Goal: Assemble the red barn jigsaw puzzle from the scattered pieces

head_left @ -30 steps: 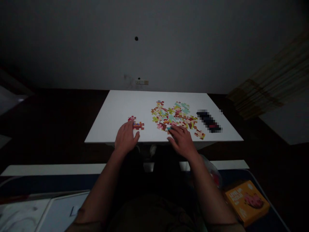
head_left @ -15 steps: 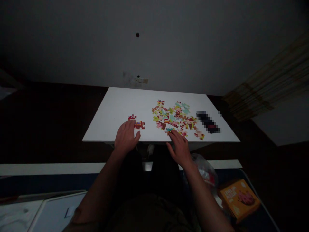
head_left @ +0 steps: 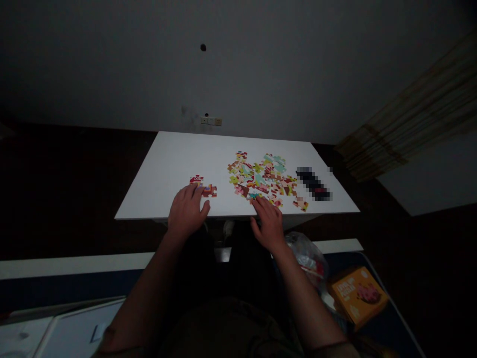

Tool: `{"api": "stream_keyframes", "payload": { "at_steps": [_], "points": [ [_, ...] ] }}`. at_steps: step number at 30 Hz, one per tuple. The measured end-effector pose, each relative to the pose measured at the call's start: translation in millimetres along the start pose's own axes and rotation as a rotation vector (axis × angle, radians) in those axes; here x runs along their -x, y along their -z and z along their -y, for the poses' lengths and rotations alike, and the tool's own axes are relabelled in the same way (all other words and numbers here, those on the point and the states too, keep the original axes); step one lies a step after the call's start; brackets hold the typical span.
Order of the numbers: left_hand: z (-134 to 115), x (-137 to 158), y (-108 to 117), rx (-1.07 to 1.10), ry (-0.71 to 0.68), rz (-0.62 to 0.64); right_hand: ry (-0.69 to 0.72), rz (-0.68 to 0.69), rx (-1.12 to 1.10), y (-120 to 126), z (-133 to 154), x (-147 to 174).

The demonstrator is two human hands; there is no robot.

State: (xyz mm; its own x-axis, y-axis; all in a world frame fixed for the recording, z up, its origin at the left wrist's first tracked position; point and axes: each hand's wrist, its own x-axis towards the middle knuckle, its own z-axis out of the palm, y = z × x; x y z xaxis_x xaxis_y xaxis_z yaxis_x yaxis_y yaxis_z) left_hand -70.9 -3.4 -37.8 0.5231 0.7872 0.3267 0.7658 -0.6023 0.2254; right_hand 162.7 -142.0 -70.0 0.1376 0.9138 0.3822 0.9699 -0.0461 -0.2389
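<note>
My left hand (head_left: pixel 186 211) lies palm down near the front edge of the white table (head_left: pixel 149 171). Its fingers are stretched out over part of a small group of red and orange puzzle pieces (head_left: pixel 209 191), which they partly cover. To the right, my right hand (head_left: pixel 269 222) reaches over the table edge, fingers extended and thumb apart. Its fingertips touch a teal-and-white puzzle piece (head_left: pixel 253 196) at the near side of a loose pile of puzzle pieces (head_left: pixel 263 178). Many pieces in that pile overlap.
A dark pixelated object (head_left: pixel 313 184) sits on the table's right side. Beside me on the seat are a clear plastic bag (head_left: pixel 307 256) and an orange puzzle box (head_left: pixel 358 293). A white board-like item (head_left: pixel 78 328) lies at lower left. Behind the table stands a grey wall (head_left: pixel 261 74).
The whole view has shifted slightly, so everything appears a little further left. Both hands stay in nearly the same places over the puzzle pieces; nothing has visibly been picked up.
</note>
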Motion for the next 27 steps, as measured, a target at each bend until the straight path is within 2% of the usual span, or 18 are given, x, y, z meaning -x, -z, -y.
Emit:
{"api": "stream_keyframes", "payload": {
  "at_steps": [10, 17, 22, 27],
  "points": [
    [-0.9, -0.9, 0.3, 0.024, 0.01, 0.011, -0.009, 0.013, -0.012, -3.2, -2.5, -1.4],
    [0.2, -1.5, -1.2, 0.013, 0.005, 0.005, -0.038, -0.002, -0.004, 1.3, 6.9, -1.9],
    [0.6, -1.7, -2.0, 0.027, 0.018, 0.006, -0.129, -0.089, 0.003, 7.7, -4.8, -38.7],
    [0.3, -1.5, -1.2, 0.031, 0.02, 0.002, -0.174, -0.113, 0.048, -2.5, -30.5, -91.4]
  ]
}}
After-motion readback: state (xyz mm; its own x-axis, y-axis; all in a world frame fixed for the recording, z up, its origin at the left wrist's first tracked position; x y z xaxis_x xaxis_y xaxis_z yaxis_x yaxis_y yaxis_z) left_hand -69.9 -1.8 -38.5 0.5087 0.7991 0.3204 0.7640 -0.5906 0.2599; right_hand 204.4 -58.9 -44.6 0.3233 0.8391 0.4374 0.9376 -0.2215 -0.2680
